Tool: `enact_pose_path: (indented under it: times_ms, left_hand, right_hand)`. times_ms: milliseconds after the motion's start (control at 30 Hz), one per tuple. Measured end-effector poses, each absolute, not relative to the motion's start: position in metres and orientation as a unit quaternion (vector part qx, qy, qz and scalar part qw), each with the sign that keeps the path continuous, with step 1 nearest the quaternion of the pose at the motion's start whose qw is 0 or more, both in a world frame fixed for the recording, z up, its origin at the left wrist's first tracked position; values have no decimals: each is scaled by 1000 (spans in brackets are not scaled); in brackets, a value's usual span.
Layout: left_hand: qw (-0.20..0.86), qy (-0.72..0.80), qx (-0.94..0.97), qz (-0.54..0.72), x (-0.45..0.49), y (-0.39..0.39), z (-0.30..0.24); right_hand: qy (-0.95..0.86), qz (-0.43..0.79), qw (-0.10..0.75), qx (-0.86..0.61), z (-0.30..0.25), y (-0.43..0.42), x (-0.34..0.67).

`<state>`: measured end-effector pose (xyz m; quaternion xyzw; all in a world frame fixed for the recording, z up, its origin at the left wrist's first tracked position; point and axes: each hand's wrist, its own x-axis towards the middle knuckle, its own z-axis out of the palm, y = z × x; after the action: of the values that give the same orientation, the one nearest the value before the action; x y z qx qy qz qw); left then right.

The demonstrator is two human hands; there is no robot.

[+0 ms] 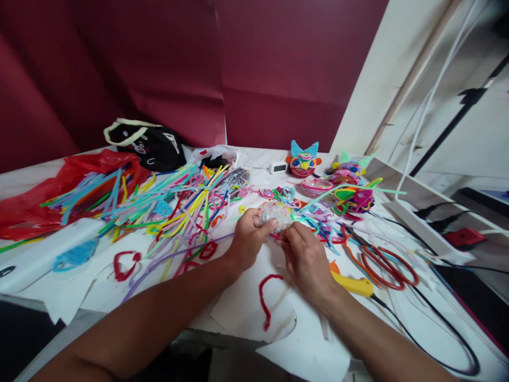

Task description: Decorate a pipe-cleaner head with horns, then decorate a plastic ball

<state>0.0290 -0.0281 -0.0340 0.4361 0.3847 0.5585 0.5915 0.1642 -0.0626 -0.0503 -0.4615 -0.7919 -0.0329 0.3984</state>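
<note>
My left hand is closed around a translucent, whitish, bumpy piece, its thumb resting on the near side. Pressed together at the lower right edge of that piece are the fingers of my right hand; what they pinch is hidden, though a bit of red shows between the two hands. Below them on white paper lies a bent red pipe cleaner. A yellow-handled corded tool rests just right of my right wrist, partly behind the forearm.
Scissors with orange-red handles lie at the right, near a power strip. Loose pipe cleaners and a red plastic bag cover the left. At the back stand a black bag, a small digital clock and a blue-eared figure.
</note>
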Motion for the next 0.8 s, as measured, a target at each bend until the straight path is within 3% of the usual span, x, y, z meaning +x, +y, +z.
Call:
enact_pose_path:
  times_ms: [367,800]
  left_hand:
    - [523,408,460,590,32,-27,-44]
    - [573,368,440,585,33,-31,-36]
  right_hand:
    - [-754,-37,429,-496,-57,-58,157]
    - [-750,-36,438,-494,-53,-63,151]
